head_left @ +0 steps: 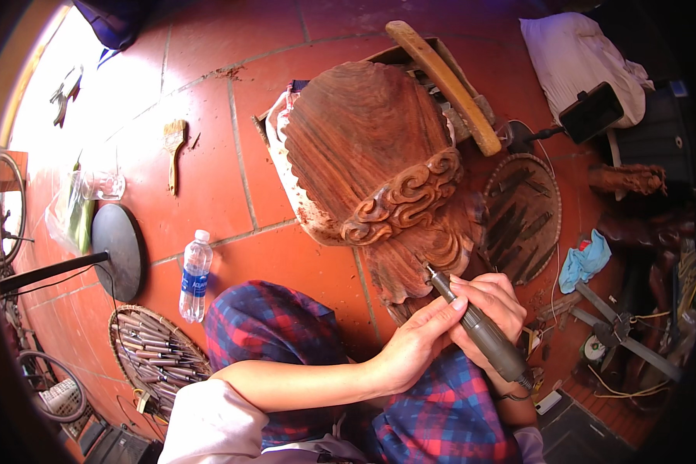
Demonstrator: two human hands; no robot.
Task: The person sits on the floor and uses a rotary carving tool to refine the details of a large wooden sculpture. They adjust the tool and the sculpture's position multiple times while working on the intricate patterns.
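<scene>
Red tiles [209, 170] — 2 hands [416, 344] hold rotary tool [491, 336], carving [363, 131] just beyond, perhaps touching.

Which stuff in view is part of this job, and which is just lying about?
Part of the job:
rotary tool, in the right hand, left hand touching it
carved wood, by the tool's tip
handled tools and brush, probably; neither in use

Seemingly just lying about:
water bottle
crumpled blue item, maybe cloth
</scene>
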